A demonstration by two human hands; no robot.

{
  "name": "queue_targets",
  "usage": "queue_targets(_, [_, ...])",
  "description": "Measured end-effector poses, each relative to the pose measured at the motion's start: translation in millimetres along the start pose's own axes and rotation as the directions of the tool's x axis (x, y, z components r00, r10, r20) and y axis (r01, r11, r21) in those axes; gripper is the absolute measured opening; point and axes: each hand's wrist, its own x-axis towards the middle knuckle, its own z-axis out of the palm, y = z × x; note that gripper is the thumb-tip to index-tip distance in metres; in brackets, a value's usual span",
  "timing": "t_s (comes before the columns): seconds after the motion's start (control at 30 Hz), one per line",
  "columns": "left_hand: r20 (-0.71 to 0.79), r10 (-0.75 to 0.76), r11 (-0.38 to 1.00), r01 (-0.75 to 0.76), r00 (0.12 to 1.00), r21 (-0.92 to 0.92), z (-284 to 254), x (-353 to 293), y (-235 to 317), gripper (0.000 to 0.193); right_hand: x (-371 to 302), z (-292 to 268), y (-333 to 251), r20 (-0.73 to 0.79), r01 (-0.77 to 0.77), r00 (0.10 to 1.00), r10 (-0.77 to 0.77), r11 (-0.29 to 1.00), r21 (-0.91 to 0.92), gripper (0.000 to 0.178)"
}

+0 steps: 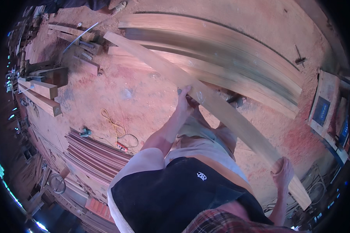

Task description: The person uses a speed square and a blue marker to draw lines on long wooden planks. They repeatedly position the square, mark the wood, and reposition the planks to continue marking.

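A long, pale wooden board (229, 120) crosses in front of my body, slanting from the far left to the near right. Near its middle, my left hand (186, 97) grips the edge, thumb on top and the other fingers hidden beneath. Toward the near right end, my right hand (283, 171) is wrapped over the board. Beyond it, a row of wide wooden planks (206, 50) lies side by side, and the held board's far part overlaps them in view.
Thick timber beams (42, 97) and offcuts stand at the left. A yellow cord (112, 123) lies on the dusty floor near a stack of thin strips (93, 151). On the right is a wooden frame with a blue box (321, 110). A hammer-like tool (299, 58) rests at the far right.
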Motion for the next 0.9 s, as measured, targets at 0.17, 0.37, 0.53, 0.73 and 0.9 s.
queue_targets(0.17, [-0.038,0.054,0.998,-0.053,0.998,0.016,-3.7,84.7,-36.7,0.057,109.6,51.4,80.6,0.045,0.133,0.989,-0.143,0.975,0.176,0.053])
queue_targets(0.37, [0.212,0.155,0.101,-0.228,0.965,0.968,49.6,152.3,5.0,0.085,220.1,134.2,149.2,0.022,0.217,0.975,-0.223,0.963,0.161,0.06])
queue_targets(0.53, [0.31,0.238,-0.954,0.161,0.921,0.254,96.7,167.9,-11.0,0.109,315.7,195.4,171.4,0.054,0.272,0.958,-0.28,0.954,0.126,0.071])
queue_targets(0.73, [0.568,-0.221,-0.933,-0.341,0.793,0.114,176.5,286.4,-62.1,0.108,417.0,281.8,207.2,-0.003,0.351,0.936,-0.352,0.931,0.102,0.068])
queue_targets(0.9, [0.241,-0.29,-0.946,-0.315,0.926,0.073,223.5,352.1,-111.3,0.089,499.6,338.4,229.7,-0.086,0.369,0.929,-0.361,0.921,0.124,0.067])
